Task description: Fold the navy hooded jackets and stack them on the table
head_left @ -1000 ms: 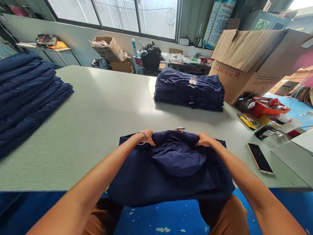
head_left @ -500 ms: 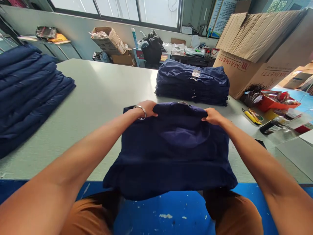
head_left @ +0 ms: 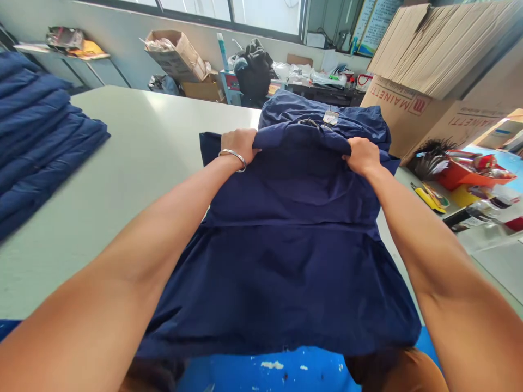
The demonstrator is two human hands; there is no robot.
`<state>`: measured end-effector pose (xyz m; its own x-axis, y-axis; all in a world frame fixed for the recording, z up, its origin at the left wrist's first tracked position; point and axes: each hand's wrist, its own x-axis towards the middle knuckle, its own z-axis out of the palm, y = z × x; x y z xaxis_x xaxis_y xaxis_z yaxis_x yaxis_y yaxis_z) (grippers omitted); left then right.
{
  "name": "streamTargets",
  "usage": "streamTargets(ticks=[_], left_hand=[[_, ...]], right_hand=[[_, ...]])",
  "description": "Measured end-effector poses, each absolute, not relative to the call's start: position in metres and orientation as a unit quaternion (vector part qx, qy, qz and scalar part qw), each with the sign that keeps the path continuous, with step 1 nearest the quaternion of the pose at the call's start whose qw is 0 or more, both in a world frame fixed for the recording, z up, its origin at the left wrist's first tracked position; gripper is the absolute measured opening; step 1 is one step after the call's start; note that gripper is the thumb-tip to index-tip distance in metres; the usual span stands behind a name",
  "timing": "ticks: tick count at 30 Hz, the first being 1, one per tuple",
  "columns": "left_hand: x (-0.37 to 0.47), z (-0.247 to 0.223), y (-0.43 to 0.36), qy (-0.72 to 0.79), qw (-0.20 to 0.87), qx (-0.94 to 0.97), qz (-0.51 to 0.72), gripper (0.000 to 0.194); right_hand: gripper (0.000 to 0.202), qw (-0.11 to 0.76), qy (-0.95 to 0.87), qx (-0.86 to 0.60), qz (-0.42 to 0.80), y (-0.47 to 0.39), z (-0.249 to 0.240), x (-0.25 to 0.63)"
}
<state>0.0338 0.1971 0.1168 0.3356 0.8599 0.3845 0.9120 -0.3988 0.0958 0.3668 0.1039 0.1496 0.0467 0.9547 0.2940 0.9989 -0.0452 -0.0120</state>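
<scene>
A dark navy garment [head_left: 281, 272] is held stretched between my two hands, its lower part hanging over the table's near edge above my lap. My left hand [head_left: 239, 146], with a silver bangle at the wrist, is closed on the garment's upper left edge. On the upper right edge my right hand [head_left: 362, 155] is closed too, thumb beneath the cloth. Between the hands, a small dark loop shows at the middle of the top edge. Just behind stands a stack of folded navy garments [head_left: 281, 106] with a pale tag on top, partly covered by the held one.
Puffy navy garments [head_left: 36, 141] are piled at the left of the pale table [head_left: 134, 158]. At the right stand a large cardboard box [head_left: 404, 114], an orange tray [head_left: 463, 171] of small items, a yellow cutter [head_left: 427, 197] and a dark bottle [head_left: 466, 218].
Both hands have moved up and away from me with the garment, whose top edge now overlaps the folded stack. More of its lower part is spread out, and the view has tilted down slightly.
</scene>
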Motion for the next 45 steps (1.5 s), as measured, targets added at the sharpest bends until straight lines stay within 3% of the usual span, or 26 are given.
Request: streamTargets(ticks=[9,16,19,23,26,30,39,45], left_hand=[[0.038,0.127,0.166,-0.563,0.106,-0.792,-0.213,0.022],[-0.002,0.092,0.112,-0.495,0.147,-0.833,-0.198,0.018],[-0.023,0.067,0.068,-0.441,0.114,-0.871,-0.184,0.021],[-0.049,0.027,0.0,-0.406,0.028,-0.911,-0.072,0.035],[-0.066,-0.003,-0.043,-0.419,-0.027,-0.908,-0.009,0.055],[-0.078,-0.031,-0.077,-0.445,-0.074,-0.892,-0.027,0.066],[-0.085,-0.047,-0.099,-0.45,-0.088,-0.888,-0.032,0.067],[-0.088,-0.046,-0.1,-0.468,-0.11,-0.876,-0.024,0.064]], right_hand=[[0.025,0.115,-0.69,-0.695,-0.166,0.091,0.147,0.365],[0.023,0.111,-0.724,-0.655,-0.187,0.025,0.115,0.359],[0.027,0.118,-0.741,-0.642,-0.157,-0.022,0.09,0.355],[0.036,0.082,-0.77,-0.63,-0.059,-0.096,0.035,0.348],[0.056,0.076,-0.777,-0.625,0.012,-0.144,-0.013,0.345],[0.075,0.111,-0.754,-0.644,0.068,-0.177,-0.054,0.345],[0.073,0.132,-0.752,-0.636,0.113,-0.184,-0.059,0.353],[0.063,0.1,-0.744,-0.655,0.089,-0.199,-0.058,0.36]])
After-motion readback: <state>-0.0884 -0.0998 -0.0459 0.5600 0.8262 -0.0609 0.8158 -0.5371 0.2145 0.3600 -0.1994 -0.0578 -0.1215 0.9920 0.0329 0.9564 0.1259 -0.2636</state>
